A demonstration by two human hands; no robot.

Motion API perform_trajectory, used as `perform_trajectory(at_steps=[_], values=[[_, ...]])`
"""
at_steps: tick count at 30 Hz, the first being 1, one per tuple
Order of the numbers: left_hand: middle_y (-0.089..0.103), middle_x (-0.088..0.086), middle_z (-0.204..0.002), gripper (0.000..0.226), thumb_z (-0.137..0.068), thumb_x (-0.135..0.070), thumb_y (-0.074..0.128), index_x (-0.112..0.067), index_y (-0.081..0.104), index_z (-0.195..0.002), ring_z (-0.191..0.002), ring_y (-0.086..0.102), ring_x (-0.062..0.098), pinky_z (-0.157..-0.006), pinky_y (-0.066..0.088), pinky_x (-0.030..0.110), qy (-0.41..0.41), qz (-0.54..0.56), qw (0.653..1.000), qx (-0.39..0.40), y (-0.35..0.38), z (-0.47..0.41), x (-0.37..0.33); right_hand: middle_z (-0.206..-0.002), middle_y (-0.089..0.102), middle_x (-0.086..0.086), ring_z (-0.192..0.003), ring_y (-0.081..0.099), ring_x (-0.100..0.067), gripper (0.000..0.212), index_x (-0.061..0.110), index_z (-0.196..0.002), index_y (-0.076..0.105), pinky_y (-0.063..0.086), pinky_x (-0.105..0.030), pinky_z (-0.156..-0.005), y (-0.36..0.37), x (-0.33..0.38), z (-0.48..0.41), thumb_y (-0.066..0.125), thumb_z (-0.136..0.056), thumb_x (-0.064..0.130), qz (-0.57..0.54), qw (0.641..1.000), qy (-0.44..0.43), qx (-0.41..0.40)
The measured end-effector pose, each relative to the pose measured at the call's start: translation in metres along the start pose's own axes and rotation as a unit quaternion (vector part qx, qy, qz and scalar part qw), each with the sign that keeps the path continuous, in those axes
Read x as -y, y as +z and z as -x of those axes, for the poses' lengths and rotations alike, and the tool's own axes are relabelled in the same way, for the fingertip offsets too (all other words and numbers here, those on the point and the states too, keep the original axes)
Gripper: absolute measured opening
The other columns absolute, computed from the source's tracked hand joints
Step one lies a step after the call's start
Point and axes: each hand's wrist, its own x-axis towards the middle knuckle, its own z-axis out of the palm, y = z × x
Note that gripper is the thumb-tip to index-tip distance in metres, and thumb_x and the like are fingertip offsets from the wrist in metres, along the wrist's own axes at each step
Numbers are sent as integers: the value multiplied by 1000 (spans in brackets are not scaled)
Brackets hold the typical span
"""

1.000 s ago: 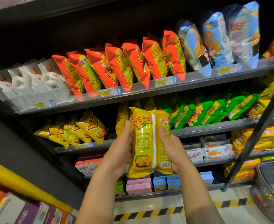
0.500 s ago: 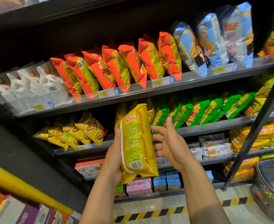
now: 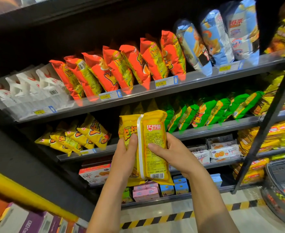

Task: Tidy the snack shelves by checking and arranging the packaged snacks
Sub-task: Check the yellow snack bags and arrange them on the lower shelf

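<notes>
A yellow snack bag (image 3: 153,140) is upright in front of the second shelf, its back with the seam, small print and barcode facing me. My left hand (image 3: 124,158) grips its left edge with the thumb on the back. My right hand (image 3: 172,153) holds its right side, thumb pressed on the printed panel. Behind it stand more yellow bags (image 3: 135,108) on the second shelf (image 3: 214,130). To the left, several yellow bags (image 3: 81,135) lie tilted and loose on that same shelf.
Orange bags (image 3: 121,68), white packs (image 3: 29,91) and blue bags (image 3: 219,37) fill the upper shelf. Green bags (image 3: 210,111) stand right of my hands. Boxed biscuits (image 3: 220,150) and small cartons (image 3: 146,190) sit lower. A black upright post (image 3: 266,126) and wire basket (image 3: 283,185) are at right.
The bag was turned edge-on with my right hand off it, fingers spread. Now its back faces me again and my right hand holds it.
</notes>
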Motion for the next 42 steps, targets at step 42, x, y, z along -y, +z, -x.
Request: perform_trajectory(at_steps=[42], values=[[81, -6, -109, 49, -84, -58, 66, -26, 67, -121, -98, 78, 10, -79, 55, 30, -16, 69, 997, 28, -18, 3, -8, -124, 76, -11, -117, 73, -30, 61, 19, -136, 66, 51, -55, -111, 14, 5, -14, 65, -88, 56, -252, 958, 136, 24]])
